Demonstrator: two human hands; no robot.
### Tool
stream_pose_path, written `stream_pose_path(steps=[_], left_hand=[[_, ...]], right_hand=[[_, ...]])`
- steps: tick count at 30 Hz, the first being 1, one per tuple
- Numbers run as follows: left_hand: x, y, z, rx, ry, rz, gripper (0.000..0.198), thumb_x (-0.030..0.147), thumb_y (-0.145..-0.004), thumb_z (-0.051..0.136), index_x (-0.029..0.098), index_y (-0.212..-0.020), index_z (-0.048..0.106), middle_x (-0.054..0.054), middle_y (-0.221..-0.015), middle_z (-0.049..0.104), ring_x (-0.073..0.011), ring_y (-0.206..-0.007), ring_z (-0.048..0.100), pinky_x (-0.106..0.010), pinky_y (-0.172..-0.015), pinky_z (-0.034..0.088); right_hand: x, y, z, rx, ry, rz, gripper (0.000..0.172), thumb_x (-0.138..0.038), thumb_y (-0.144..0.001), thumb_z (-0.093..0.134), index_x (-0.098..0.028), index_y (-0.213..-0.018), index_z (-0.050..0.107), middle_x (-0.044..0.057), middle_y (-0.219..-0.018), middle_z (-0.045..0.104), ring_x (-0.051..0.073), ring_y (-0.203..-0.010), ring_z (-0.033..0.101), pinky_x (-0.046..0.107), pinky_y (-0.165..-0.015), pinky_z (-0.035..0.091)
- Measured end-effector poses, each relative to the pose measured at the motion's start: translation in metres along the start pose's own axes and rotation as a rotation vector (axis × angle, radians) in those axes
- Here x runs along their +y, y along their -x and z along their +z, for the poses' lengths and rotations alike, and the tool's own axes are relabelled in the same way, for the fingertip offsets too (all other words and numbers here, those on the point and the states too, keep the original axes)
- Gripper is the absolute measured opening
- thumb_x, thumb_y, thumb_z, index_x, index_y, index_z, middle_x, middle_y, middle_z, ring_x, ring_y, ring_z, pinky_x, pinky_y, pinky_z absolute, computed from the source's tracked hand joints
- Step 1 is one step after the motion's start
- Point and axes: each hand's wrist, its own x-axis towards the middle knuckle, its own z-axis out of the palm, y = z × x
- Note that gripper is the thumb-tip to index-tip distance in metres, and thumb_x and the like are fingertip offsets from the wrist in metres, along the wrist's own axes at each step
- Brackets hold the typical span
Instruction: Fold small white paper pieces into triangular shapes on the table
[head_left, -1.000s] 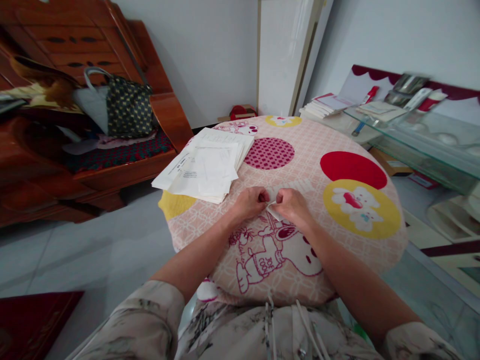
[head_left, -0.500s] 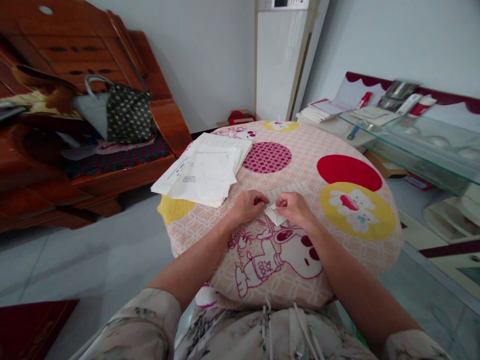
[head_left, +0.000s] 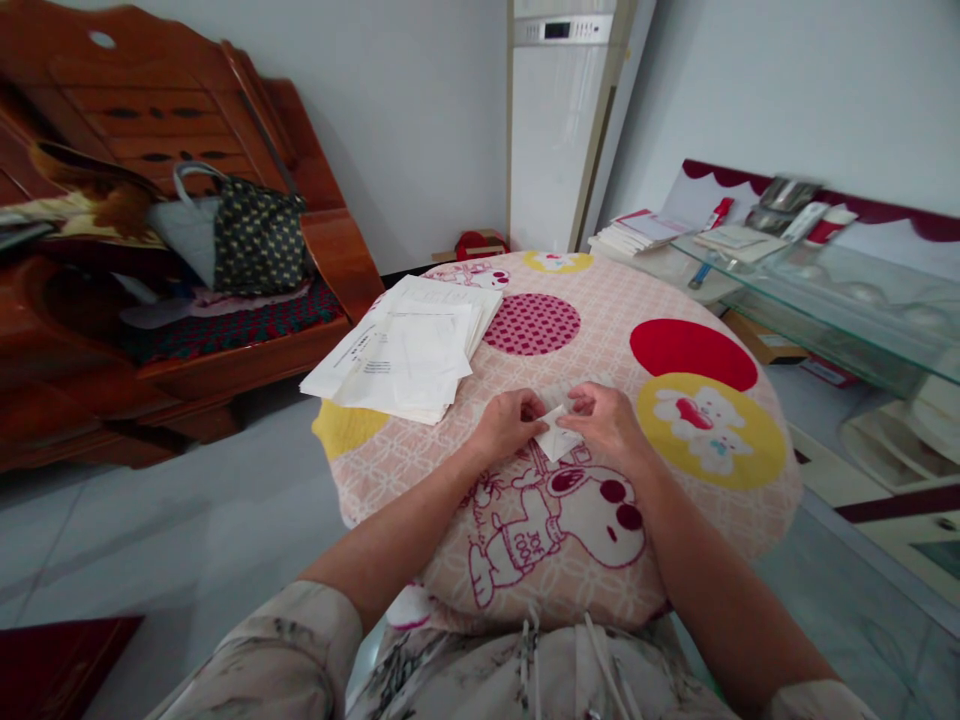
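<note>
- Since half a second ago, my right hand [head_left: 602,420] has shifted slightly toward three o'clock and its fingers have spread, baring more of the small, folded, white paper piece [head_left: 556,442]; the whole view has tilted up a little.
- That paper lies between my hands near the dial's centre, taking the round table as a clock with twelve farthest from me.
- My left hand [head_left: 510,425] has thumb and fingers pinched on its nine o'clock side; the curled fingers hide that edge.
- My right thumb touches its three o'clock side, the index fingertip lifted apart; whether it grips, I cannot tell.
- Creases show as thin lines, the outline pointed toward six; the underside is hidden.
- At ten o'clock a loose stack of flat white printed sheets [head_left: 405,345] overlaps unevenly, its print too small to read.
- Beneath spreads a pink, white-latticed fabric tablecloth [head_left: 465,400], its outlined cartoon dog at six o'clock partly covered by my right forearm.
- Toward two o'clock, beyond the table, a clear glass shelf [head_left: 832,290] is cut off by the frame.
</note>
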Motion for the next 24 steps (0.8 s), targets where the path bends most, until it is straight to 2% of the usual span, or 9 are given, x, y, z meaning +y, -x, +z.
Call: stream_pose_path(steps=[4,6,8,11,15,20,24], left_hand=[[-0.001,0.001,0.002,-0.040,0.413,0.060,0.016,0.016,-0.074,0.071,0.013,-0.088,0.065,0.001,-0.073,0.065,-0.0092,-0.064,0.058,-0.021,-0.060,0.044],[0.002,0.003,0.003,-0.049,0.536,0.077,0.021,0.022,-0.074,0.074,0.012,-0.090,0.065,0.000,-0.077,0.066,-0.0093,-0.066,0.059,-0.020,-0.059,0.045],[0.004,0.004,0.003,-0.045,0.600,0.076,0.026,0.028,-0.073,0.077,0.012,-0.089,0.064,-0.001,-0.078,0.066,-0.0090,-0.064,0.059,-0.020,-0.058,0.044],[0.006,0.004,0.003,-0.025,0.620,0.061,0.033,0.036,-0.070,0.081,0.012,-0.083,0.063,0.001,-0.072,0.062,-0.0080,-0.058,0.055,-0.020,-0.054,0.041],[0.006,0.006,0.002,-0.005,0.574,0.061,0.035,0.041,-0.070,0.081,0.013,-0.078,0.062,0.002,-0.067,0.058,-0.0083,-0.056,0.052,-0.020,-0.051,0.038],[0.009,0.010,0.001,-0.006,0.464,0.051,0.031,0.042,-0.075,0.073,0.013,-0.072,0.062,0.003,-0.061,0.054,-0.0079,-0.054,0.046,-0.020,-0.049,0.031],[0.015,0.013,-0.001,-0.004,0.377,0.050,0.027,0.038,-0.076,0.068,0.013,-0.070,0.062,0.004,-0.059,0.051,-0.0074,-0.053,0.044,-0.020,-0.049,0.030]], right_hand=[[0.006,0.002,-0.003,-0.285,-0.415,0.056,0.024,-0.036,-0.074,0.074,-0.015,-0.084,0.071,0.002,-0.071,0.069,0.015,-0.063,0.061,0.026,-0.059,0.045],[0.004,0.004,-0.001,-0.290,-0.522,0.089,0.025,-0.039,-0.074,0.074,-0.014,-0.077,0.070,0.000,-0.064,0.065,0.013,-0.056,0.056,0.025,-0.055,0.041],[0.000,0.006,0.002,-0.229,-0.625,0.100,0.026,-0.039,-0.072,0.076,-0.014,-0.076,0.071,0.000,-0.063,0.064,0.012,-0.054,0.054,0.025,-0.054,0.041],[-0.003,0.008,0.006,-0.168,-0.758,0.097,0.028,-0.038,-0.068,0.081,-0.013,-0.077,0.073,0.002,-0.063,0.065,0.012,-0.054,0.054,0.026,-0.053,0.041],[-0.003,0.008,0.010,-0.161,-0.834,0.106,0.027,-0.036,-0.067,0.082,-0.013,-0.078,0.074,0.002,-0.063,0.066,0.013,-0.053,0.054,0.026,-0.052,0.042],[-0.007,0.009,0.010,-0.166,-0.843,0.140,0.027,-0.036,-0.066,0.082,-0.013,-0.076,0.074,0.003,-0.062,0.067,0.013,-0.052,0.055,0.027,-0.052,0.042],[-0.009,0.010,0.013,-0.205,-0.783,0.128,0.027,-0.038,-0.069,0.080,-0.013,-0.078,0.074,0.002,-0.061,0.066,0.013,-0.051,0.054,0.025,-0.049,0.039]])
